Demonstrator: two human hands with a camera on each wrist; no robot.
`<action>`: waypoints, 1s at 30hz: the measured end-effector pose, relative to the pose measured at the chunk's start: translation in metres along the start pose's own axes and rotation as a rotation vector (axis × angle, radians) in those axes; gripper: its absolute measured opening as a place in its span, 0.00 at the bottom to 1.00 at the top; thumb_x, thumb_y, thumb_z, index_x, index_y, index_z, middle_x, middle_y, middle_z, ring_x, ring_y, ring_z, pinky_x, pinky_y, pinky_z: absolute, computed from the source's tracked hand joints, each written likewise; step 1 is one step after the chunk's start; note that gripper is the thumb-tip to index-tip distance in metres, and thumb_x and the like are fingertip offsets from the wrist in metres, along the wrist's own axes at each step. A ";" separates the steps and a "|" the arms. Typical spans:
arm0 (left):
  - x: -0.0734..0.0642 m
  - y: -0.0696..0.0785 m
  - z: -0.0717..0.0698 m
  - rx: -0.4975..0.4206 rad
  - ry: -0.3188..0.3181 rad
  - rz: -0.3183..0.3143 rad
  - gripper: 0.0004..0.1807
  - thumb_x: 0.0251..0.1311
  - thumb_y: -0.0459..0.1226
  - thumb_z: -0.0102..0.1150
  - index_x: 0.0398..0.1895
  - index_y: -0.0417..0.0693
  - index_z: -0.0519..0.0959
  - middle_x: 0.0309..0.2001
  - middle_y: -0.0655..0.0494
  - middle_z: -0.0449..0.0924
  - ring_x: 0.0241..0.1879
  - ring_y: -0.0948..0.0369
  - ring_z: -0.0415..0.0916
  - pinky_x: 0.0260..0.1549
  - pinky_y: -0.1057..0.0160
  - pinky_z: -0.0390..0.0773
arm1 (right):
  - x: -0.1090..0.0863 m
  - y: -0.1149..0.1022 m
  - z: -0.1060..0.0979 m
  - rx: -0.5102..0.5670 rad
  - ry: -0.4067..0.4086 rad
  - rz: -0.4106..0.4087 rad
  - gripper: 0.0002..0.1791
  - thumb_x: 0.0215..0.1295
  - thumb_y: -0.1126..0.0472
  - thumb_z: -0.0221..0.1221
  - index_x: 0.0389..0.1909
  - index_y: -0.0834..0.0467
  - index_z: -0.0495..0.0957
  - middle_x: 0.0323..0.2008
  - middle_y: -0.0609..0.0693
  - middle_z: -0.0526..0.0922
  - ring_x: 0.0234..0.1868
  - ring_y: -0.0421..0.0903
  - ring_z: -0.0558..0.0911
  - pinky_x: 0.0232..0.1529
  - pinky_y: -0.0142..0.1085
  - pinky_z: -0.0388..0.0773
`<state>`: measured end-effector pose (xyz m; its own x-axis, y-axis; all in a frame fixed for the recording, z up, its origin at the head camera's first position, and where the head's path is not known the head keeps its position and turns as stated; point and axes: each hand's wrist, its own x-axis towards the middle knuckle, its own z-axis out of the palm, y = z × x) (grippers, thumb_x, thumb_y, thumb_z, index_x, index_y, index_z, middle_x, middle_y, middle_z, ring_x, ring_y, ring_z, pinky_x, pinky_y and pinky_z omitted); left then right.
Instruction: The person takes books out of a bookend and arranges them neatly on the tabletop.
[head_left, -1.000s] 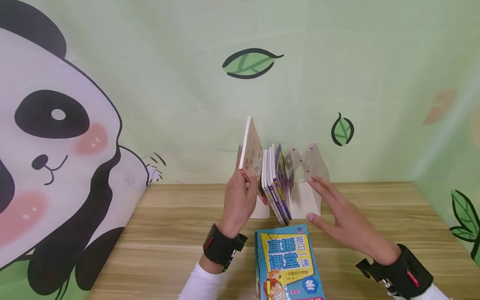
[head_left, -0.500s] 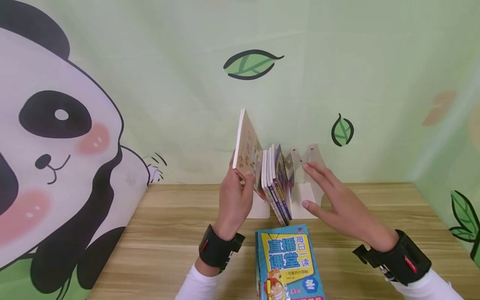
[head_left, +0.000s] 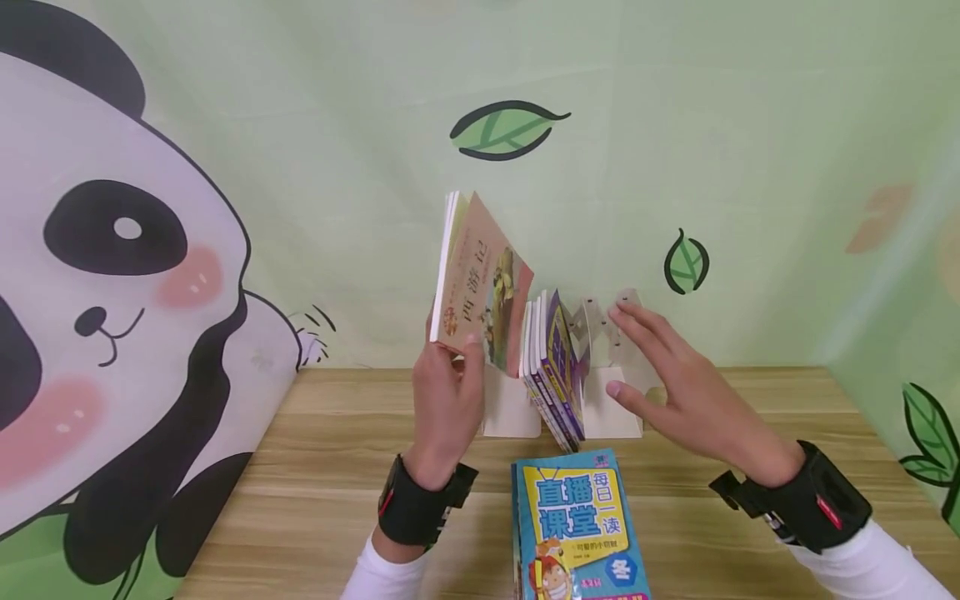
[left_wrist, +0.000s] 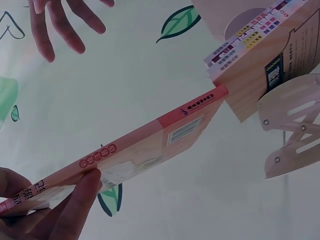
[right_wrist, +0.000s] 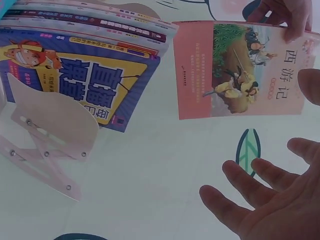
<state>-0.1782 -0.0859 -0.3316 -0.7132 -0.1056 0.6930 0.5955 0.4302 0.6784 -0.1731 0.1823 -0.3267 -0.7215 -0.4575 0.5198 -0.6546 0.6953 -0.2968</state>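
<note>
My left hand (head_left: 450, 392) pinches a thin pinkish book (head_left: 480, 292) by its lower left edge, thumb on the front cover. The book stands upright and tilted, left of the row. Its spine (left_wrist: 135, 137) shows in the left wrist view, its picture cover (right_wrist: 245, 70) in the right wrist view. A row of several books (head_left: 551, 367) leans in a cream metal bookend rack (head_left: 613, 408). Near the rack's right side my right hand (head_left: 682, 400) hovers, fingers spread and holding nothing; the right wrist view shows its fingers (right_wrist: 255, 187) apart from the rack.
A pile of books with a blue cover (head_left: 581, 533) lies on the wooden table (head_left: 315, 467) in front of the rack. Behind it hangs a green cloth backdrop (head_left: 360, 208) with a panda and leaves.
My left hand has drawn the pinkish book left and up, away from the row, and its front cover has turned more into sight. My right hand has risen slightly.
</note>
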 end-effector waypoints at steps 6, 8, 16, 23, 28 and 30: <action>-0.003 0.008 -0.004 -0.046 -0.009 -0.007 0.27 0.70 0.31 0.47 0.71 0.42 0.60 0.62 0.39 0.75 0.46 0.50 0.82 0.30 0.61 0.84 | 0.009 -0.004 -0.008 -0.017 0.012 -0.021 0.45 0.64 0.53 0.63 0.78 0.51 0.51 0.76 0.55 0.57 0.72 0.60 0.64 0.60 0.60 0.73; -0.004 0.010 -0.005 -0.055 -0.013 -0.002 0.27 0.70 0.31 0.46 0.72 0.41 0.59 0.63 0.39 0.74 0.47 0.49 0.82 0.31 0.61 0.85 | 0.012 -0.005 -0.011 -0.017 0.026 -0.039 0.46 0.63 0.54 0.64 0.78 0.51 0.51 0.75 0.55 0.57 0.71 0.59 0.66 0.59 0.59 0.74; -0.011 0.017 -0.009 -0.090 -0.024 0.040 0.28 0.71 0.30 0.46 0.73 0.42 0.57 0.65 0.40 0.73 0.52 0.49 0.81 0.36 0.59 0.85 | 0.031 -0.012 -0.022 0.007 0.050 -0.080 0.45 0.64 0.56 0.63 0.78 0.50 0.51 0.75 0.53 0.58 0.71 0.56 0.66 0.60 0.57 0.75; -0.019 0.025 -0.013 -0.111 -0.020 0.068 0.28 0.70 0.29 0.48 0.72 0.41 0.58 0.64 0.40 0.73 0.52 0.50 0.81 0.37 0.57 0.86 | 0.045 -0.019 -0.028 0.032 0.028 -0.103 0.43 0.67 0.54 0.61 0.78 0.49 0.50 0.76 0.53 0.57 0.72 0.56 0.65 0.63 0.57 0.72; -0.027 0.030 -0.015 -0.126 -0.027 0.094 0.28 0.67 0.27 0.50 0.70 0.39 0.61 0.62 0.39 0.75 0.50 0.49 0.82 0.35 0.59 0.86 | 0.054 -0.023 -0.034 0.047 0.015 -0.113 0.40 0.69 0.51 0.58 0.78 0.48 0.50 0.75 0.53 0.58 0.72 0.56 0.65 0.63 0.59 0.72; -0.030 0.032 -0.016 -0.132 -0.033 0.106 0.27 0.67 0.26 0.50 0.69 0.38 0.62 0.61 0.39 0.76 0.50 0.50 0.82 0.34 0.59 0.86 | 0.056 -0.024 -0.035 0.052 0.015 -0.115 0.39 0.70 0.50 0.57 0.78 0.48 0.51 0.75 0.52 0.58 0.73 0.56 0.64 0.63 0.59 0.71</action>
<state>-0.1317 -0.0833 -0.3273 -0.6543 -0.0353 0.7554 0.7097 0.3160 0.6296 -0.1902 0.1594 -0.2621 -0.6378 -0.5237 0.5647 -0.7438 0.6091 -0.2751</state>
